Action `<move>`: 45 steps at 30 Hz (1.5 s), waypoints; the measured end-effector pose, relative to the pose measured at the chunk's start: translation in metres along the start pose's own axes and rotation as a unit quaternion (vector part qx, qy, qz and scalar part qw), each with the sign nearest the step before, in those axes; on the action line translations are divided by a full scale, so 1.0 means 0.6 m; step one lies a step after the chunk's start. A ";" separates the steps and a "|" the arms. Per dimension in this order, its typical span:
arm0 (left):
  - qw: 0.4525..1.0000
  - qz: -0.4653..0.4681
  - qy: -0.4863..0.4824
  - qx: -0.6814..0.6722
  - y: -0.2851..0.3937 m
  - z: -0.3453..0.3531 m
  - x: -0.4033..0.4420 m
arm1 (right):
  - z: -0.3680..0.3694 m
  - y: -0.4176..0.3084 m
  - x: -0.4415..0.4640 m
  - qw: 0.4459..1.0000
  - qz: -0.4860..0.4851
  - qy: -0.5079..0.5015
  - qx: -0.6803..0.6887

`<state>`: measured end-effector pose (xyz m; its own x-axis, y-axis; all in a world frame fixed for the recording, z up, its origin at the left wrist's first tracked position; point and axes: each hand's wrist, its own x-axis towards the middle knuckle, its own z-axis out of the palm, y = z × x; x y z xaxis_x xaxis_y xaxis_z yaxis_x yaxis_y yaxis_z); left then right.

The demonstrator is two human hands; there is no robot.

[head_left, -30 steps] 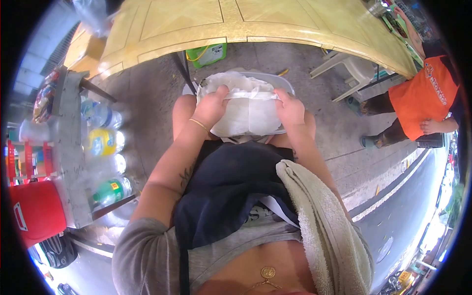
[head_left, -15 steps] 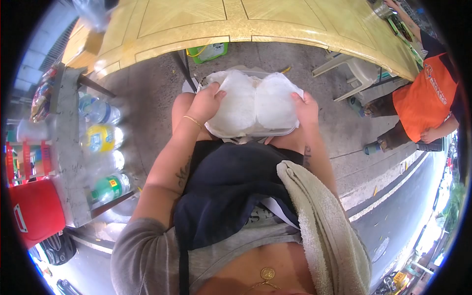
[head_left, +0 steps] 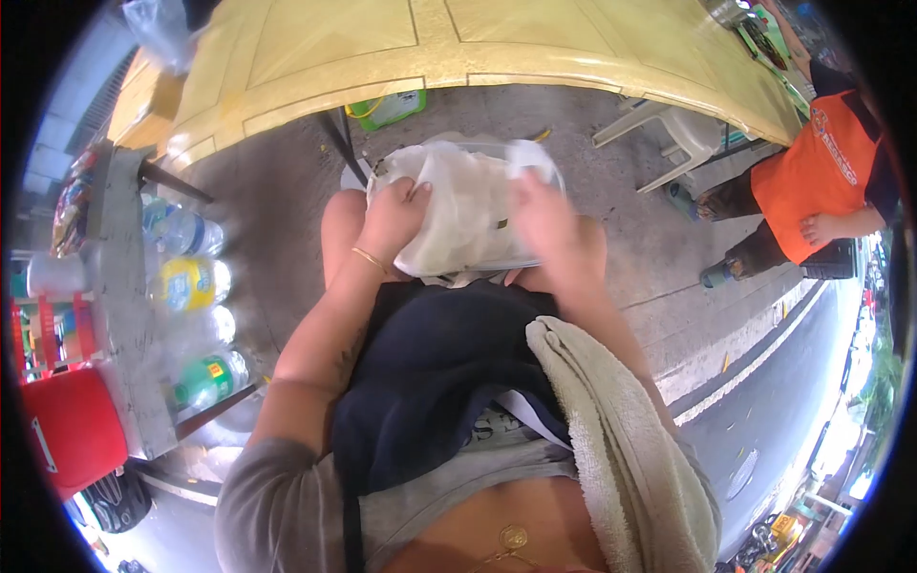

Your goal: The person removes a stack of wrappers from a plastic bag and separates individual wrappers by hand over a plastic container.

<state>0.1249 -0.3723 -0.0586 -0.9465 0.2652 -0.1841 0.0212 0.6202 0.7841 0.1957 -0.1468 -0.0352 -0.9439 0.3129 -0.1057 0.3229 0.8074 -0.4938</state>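
A pale plastic tub (head_left: 487, 263) rests on my lap, lined with thin, crinkled off-white sheets (head_left: 468, 215) that look like wrappers or plastic film. At the tub's left side, my left hand (head_left: 399, 212) is closed, thumb and fingers pinching the edge of the sheets. Over the right side, my right hand (head_left: 546, 218) is smeared by motion. A bunched white sheet (head_left: 530, 158) sticks up from its fingers. What lies beneath the sheets is hidden, apart from a small dark mark near my right hand.
A yellow-covered table (head_left: 334, 48) stands ahead, with a green container (head_left: 392, 110) beneath. Bottles (head_left: 196, 282) line a grey shelf (head_left: 134, 306) at left, near a red cooler (head_left: 76, 425). A person in an orange apron (head_left: 812, 181) stands right, near a white plastic chair (head_left: 669, 138).
My right hand has moved inward and up over the tub, drawing the white sheet from the right side. The two rounded white shapes are no longer spread out; off-white layers show. My left hand stays at left.
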 end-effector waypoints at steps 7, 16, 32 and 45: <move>0.969 -0.051 0.008 -0.240 -0.039 0.033 0.000 | 0.049 -0.082 -0.056 0.939 -0.237 -0.233 0.081; 0.990 0.034 0.137 -0.011 -0.066 -0.069 0.018 | 0.172 0.137 0.049 0.998 -0.033 -0.028 0.037; 0.990 -0.007 0.107 0.088 -0.020 -0.037 0.001 | 0.211 0.104 0.043 0.936 0.067 -0.060 0.340; 0.957 0.143 0.251 0.038 0.042 -0.124 -0.022 | 0.160 0.069 0.038 0.971 0.031 0.019 0.236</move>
<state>0.1140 -0.4150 0.0074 -0.9334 0.0561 0.3545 0.3082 0.6317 0.7114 0.1810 -0.1540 -0.1409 -0.9176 0.3792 -0.1194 0.3022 0.4701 -0.8293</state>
